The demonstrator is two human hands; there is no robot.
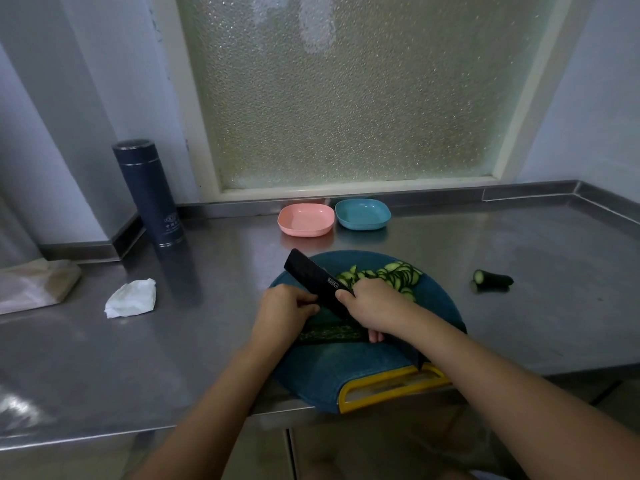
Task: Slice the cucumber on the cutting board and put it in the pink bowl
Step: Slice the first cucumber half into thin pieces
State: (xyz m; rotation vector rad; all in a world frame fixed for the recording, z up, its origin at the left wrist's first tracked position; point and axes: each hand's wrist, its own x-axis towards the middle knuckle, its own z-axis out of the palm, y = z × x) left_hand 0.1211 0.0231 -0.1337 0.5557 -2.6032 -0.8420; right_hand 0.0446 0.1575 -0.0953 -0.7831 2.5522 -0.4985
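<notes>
A round teal cutting board (346, 372) with a yellow handle lies at the counter's front edge. On it a dark green cucumber piece (329, 332) lies crosswise. My left hand (284, 311) curls over its left end. My right hand (375, 308) grips the handle of a black knife (311, 278), whose wide blade points away to the left, above the cucumber. Several thin cucumber slices (391, 275) are heaped on the board's far side. The pink bowl (306, 220) stands empty behind the board, near the wall.
A blue bowl (363, 213) sits right of the pink one. A cut cucumber end (491, 279) lies on the steel counter to the right. On the left are a dark blue flask (149, 192), a crumpled tissue (131, 298) and a pale bag (34, 285).
</notes>
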